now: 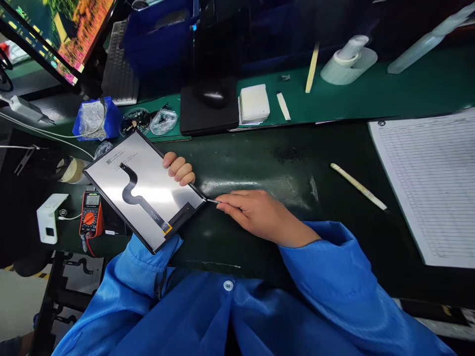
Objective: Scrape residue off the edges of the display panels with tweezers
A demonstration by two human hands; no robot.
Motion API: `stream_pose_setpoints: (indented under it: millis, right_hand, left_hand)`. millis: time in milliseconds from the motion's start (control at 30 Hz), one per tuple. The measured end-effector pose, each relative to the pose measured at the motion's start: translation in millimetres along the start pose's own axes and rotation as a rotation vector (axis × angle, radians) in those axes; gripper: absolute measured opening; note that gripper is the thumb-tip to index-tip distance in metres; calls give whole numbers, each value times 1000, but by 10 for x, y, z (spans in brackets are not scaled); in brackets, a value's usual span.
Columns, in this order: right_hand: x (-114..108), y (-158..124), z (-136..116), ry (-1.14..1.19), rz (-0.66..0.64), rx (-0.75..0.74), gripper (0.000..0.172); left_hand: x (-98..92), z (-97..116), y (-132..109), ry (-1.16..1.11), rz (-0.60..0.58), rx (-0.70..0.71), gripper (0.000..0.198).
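A tablet-sized display panel (148,168) is tilted up over the bench, its silvery back facing me. A dark, wavy flex cable (130,190) runs across that back. My left hand (179,169) grips the panel from beneath, with its fingers curled over the far right edge; the palm and thumb are hidden. My right hand (256,212) pinches a thin metal tool (213,200), whose tip meets the panel's right corner. Most of the tool is hidden in the fingers, so its exact kind does not show.
Left of the panel lie an orange multimeter (91,217) and a white plastic part (52,217). Along the green shelf sit a blue bin (113,118), a mouse (215,95) and white pads (254,103). A stick (358,186) and lined paper (430,193) lie at right.
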State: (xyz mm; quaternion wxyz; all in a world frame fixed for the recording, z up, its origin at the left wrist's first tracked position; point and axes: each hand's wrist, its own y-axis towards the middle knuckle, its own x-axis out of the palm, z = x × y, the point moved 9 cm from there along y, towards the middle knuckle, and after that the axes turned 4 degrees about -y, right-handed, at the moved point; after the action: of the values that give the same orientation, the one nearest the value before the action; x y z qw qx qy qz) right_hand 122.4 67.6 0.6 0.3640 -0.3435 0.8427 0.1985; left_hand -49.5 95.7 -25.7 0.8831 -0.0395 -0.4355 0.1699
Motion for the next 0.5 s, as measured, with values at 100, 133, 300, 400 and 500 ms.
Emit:
stream_pose_setpoints:
  millis: [100, 133, 300, 400, 500]
  right_hand:
    - [-30, 13, -3, 40, -6, 31, 26]
    - [-52, 16, 5, 53, 5, 53, 26]
    - [-152, 13, 77, 86, 93, 170, 24]
    - [-139, 15, 73, 76, 99, 164, 24]
    - [-126, 16, 65, 66, 105, 153, 24]
  left_hand:
    - [2, 6, 15, -7, 4, 7, 32]
    - [10, 10, 15, -6, 9, 15, 32]
    - [84, 68, -55, 45, 86, 92, 34]
    - [150, 74, -125, 79, 96, 84, 33]
    - [172, 95, -164, 66, 90, 92, 31]
